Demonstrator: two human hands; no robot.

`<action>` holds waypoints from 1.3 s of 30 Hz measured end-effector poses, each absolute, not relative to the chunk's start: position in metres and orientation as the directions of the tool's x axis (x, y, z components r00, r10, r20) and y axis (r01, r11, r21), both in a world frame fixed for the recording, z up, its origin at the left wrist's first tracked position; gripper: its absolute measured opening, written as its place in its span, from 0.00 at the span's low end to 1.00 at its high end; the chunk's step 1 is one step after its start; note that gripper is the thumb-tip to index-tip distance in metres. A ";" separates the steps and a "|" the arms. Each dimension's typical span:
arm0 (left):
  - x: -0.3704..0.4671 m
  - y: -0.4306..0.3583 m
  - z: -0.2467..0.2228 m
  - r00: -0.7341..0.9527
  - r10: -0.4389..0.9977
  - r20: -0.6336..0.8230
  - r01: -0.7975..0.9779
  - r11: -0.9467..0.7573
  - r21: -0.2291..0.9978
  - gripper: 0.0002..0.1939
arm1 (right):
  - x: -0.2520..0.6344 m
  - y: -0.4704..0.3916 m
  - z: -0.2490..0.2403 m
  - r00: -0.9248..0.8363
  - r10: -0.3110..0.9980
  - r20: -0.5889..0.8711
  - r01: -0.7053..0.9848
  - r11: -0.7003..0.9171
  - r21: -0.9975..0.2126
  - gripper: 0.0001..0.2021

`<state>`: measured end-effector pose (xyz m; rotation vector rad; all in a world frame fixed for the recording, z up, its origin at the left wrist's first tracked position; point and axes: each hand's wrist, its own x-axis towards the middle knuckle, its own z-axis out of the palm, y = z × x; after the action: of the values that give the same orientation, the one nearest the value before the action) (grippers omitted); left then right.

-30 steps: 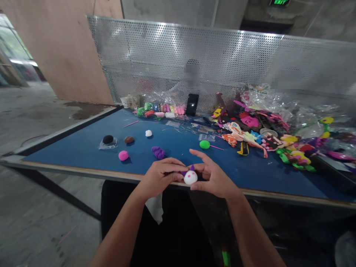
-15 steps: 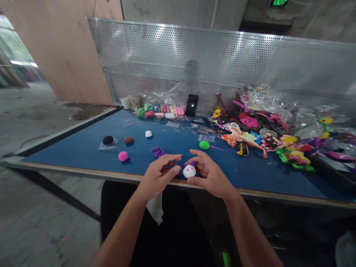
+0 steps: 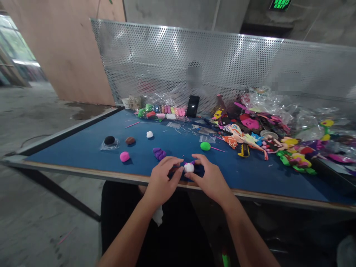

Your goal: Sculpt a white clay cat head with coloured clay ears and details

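Observation:
Near the front edge of the table, a small white clay head [image 3: 189,168] with purple pieces at its top sits between my hands. My left hand [image 3: 164,177] pinches its left side, thumb and fingertips against it. From the right, my right hand [image 3: 213,179] grips it with the thumb low and the fingers curled behind. Its pink spots barely show now. Just beyond my left hand lies a ridged purple clay lump [image 3: 159,154]. A green clay ball [image 3: 205,146] on a pink stick lies past my right hand.
Left on the blue table [image 3: 91,148] are a pink ball [image 3: 125,156], a brown lump [image 3: 130,140], a black lump [image 3: 109,140] on plastic and a white lump [image 3: 149,134]. Behind stand clay packs [image 3: 164,110] and a phone [image 3: 193,106]. Mixed clay pieces [image 3: 250,126] crowd the right.
My left hand has come in to the right, against the clay head. The head has turned, so its pink spots are mostly out of sight and both purple pieces show. The view shifted slightly.

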<state>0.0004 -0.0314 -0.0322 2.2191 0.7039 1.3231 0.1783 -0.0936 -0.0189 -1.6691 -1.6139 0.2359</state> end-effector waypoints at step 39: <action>0.007 -0.041 -0.049 0.554 0.364 0.749 0.257 -0.930 0.262 0.16 | 0.182 -0.104 -0.032 -0.084 0.767 0.636 0.869 0.368 -0.330 0.19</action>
<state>0.0071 -0.0414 -0.0489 2.6604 0.5341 1.3247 0.1819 -0.1041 -0.0316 -1.4229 -1.8693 -0.1693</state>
